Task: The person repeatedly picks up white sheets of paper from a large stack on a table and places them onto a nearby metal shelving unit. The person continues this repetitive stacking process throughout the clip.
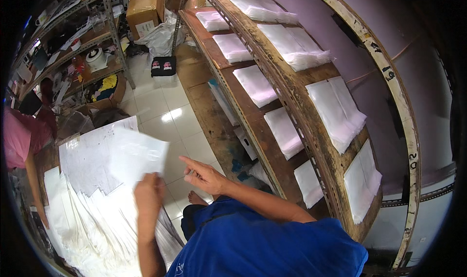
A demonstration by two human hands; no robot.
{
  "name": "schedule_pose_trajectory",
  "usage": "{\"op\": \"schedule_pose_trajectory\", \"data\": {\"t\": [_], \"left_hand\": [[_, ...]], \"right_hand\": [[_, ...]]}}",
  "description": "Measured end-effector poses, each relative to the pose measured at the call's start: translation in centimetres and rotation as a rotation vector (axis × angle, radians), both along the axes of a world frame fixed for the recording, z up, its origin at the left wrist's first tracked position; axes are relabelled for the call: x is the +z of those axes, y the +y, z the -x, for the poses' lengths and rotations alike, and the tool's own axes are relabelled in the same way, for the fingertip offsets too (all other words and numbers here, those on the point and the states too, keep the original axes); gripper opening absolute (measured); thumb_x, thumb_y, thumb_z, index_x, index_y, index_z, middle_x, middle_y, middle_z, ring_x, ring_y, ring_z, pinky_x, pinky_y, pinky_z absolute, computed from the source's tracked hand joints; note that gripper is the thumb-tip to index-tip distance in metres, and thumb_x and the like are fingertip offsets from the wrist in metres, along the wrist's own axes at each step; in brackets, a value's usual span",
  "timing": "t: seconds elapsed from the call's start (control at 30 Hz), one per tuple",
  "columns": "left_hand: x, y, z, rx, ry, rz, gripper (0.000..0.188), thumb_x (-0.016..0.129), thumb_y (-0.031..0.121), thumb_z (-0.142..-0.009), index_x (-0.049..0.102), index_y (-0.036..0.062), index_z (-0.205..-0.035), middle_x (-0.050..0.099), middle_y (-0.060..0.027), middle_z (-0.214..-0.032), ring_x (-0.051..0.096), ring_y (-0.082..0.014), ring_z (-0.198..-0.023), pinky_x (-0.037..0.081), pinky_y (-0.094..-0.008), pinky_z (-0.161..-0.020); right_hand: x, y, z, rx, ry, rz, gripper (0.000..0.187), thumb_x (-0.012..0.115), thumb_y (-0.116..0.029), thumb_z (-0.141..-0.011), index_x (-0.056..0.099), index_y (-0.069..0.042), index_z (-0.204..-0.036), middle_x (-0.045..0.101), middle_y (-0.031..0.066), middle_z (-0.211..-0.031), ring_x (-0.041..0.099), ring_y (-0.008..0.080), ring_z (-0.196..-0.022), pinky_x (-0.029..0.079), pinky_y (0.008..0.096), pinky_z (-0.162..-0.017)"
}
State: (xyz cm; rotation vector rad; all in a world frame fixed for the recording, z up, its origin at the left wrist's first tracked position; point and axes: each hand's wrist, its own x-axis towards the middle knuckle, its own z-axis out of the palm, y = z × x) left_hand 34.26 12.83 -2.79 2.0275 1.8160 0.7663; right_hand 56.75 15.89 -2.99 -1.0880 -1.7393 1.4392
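Dark handwritten numbers (413,161) spaced along pale rack beam (412,182), from 1 down to 3 o'clock; few small white letters (179,269) on blue shirt (262,243), 7 o'clock, word only partly visible

Smooth, shiny sheet (136,156) (paper or plastic, unclear), rough wooden shelf (292,84), glossy floor tiles (181,130), matt cloth shirt (262,243)

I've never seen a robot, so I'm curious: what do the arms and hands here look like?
They are a person's. The left hand and right hand wear no gloves, and the forearms are bare, with no cables visible. The person wears a blue top with a small white marking. Blur hides the left hand's finer details.
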Motion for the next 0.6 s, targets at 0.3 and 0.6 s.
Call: {"op": "schedule_pose_trajectory", "data": {"t": [0.3, 0.6], "left_hand": [[-2.2, -3.2, -13.3, -0.190, -0.091, 0.112, 0.015, 0.066, 0.016, -0.081, 0.062, 0.0043, -0.089, 0.060, -0.0127, -0.075, 0.059, -0.0325, -0.063, 0.048, -0.0422, -0.060], [-6.0, -6.4, -16.9, -0.126, -0.416, 0.350, 0.015, 0.068, 0.013, -0.082, 0.066, 0.0036, -0.093, 0.058, -0.0110, -0.073, 0.056, -0.0291, -0.063, 0.044, -0.0380, -0.060]], "right_hand": [[-3.7, -0.4, -7.3, 0.090, -0.268, -0.005, 0.018, 0.055, -0.014, -0.091, 0.064, -0.001, -0.100, 0.066, 0.0166, -0.094, 0.065, 0.0266, -0.085, 0.050, 0.0338, -0.074], [-5.9, 5.2, -25.8, -0.545, -0.361, 0.234, 0.026, 0.062, -0.010, -0.088, 0.050, -0.009, -0.111, 0.052, -0.0010, -0.080, 0.048, 0.0083, -0.072, 0.042, 0.0254, -0.064]]}}
